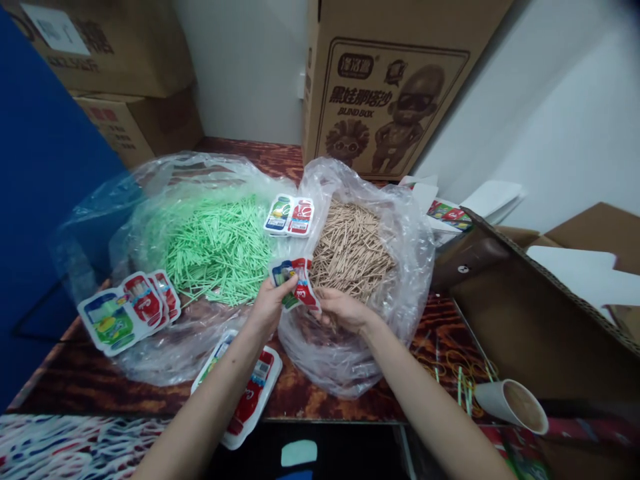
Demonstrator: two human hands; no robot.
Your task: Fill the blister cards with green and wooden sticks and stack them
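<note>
My left hand (pixel 270 300) pinches a small printed packet (pixel 303 285), red and blue-green with white edges, its thumb lying across the front. At the packet's lower right edge, my right hand (pixel 345 310) has its fingers closed together; what lies between them is hidden. Just beyond that hand is a heap of thin brown sticks (pixel 353 247) in a clear plastic bag (pixel 413 267). A heap of light green sticks (pixel 220 247) sits in another clear bag (pixel 150 360) to the left. Two small printed packs (pixel 289 215) rest between the heaps.
Several printed packs (pixel 123 313) lie at the left, and a larger pack (pixel 255 393) is partly under my left forearm. A paper cup (pixel 513 403) lies tipped near rubber bands (pixel 463 373). Cardboard boxes (pixel 390 100) stand behind; an open carton (pixel 525 313) is at right.
</note>
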